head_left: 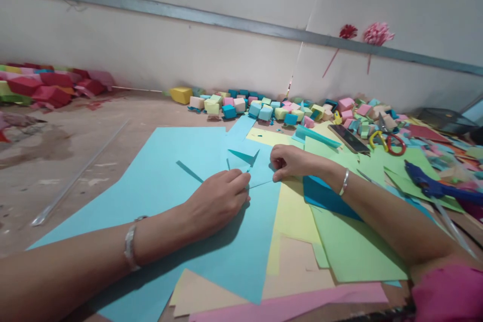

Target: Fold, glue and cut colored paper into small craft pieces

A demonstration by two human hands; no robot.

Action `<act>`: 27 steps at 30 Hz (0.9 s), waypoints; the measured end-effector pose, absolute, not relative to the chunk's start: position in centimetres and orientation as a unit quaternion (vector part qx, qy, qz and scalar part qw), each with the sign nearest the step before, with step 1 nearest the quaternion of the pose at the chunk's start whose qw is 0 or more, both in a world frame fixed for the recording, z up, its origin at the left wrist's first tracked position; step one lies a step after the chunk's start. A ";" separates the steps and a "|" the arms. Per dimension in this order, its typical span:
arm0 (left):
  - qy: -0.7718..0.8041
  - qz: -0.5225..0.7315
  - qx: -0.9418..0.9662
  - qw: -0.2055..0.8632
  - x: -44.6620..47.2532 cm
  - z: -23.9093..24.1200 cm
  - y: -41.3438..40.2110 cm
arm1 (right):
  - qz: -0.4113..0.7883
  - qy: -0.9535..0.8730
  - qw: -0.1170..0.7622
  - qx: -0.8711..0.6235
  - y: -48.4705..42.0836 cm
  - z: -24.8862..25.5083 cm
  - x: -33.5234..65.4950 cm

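Note:
A small light blue paper piece (252, 162), partly folded with raised corners, lies on a large light blue sheet (162, 181). My left hand (217, 200) rests on the sheet with its fingers curled, pinching the near edge of the small piece. My right hand (290, 162) is closed in a pinch on the piece's right edge. Both wrists wear silver bangles.
Yellow, green, peach and pink sheets (350, 246) overlap under my right arm. Several small folded paper cubes (264, 108) line the wall. A phone (349, 138), scissors (388, 142) and a blue glue gun (430, 186) lie at right. Red paper boxes (45, 85) pile at far left.

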State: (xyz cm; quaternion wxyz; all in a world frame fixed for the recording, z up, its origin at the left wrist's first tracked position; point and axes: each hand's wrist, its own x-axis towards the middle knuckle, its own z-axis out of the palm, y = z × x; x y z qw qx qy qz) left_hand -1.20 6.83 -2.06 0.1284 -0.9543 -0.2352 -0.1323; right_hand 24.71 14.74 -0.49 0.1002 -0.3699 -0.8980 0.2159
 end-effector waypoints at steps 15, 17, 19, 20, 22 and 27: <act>-0.383 -0.062 -0.915 0.113 -1.2 -1.5 6.7 | 0.081 -0.938 0.184 -0.281 17.2 -1.6 28.0; -0.384 -0.052 -0.916 0.109 -1.2 -1.3 6.8 | 0.109 -0.934 0.212 -0.268 16.9 -1.5 27.8; -0.384 -0.040 -0.916 0.112 -1.1 -1.0 6.8 | 0.150 -0.929 0.239 -0.240 16.6 -1.2 27.5; -0.383 -0.036 -0.915 0.121 -1.1 -0.8 6.8 | 0.169 -0.927 0.249 -0.224 16.4 -1.0 27.3; -0.387 -0.029 -0.909 0.152 -0.9 -0.4 6.6 | 0.193 -0.927 0.257 -0.193 15.9 -0.5 26.7; -0.382 0.024 -0.915 0.128 -0.5 0.1 5.2 | 0.218 -0.943 0.208 -0.138 14.1 0.2 24.5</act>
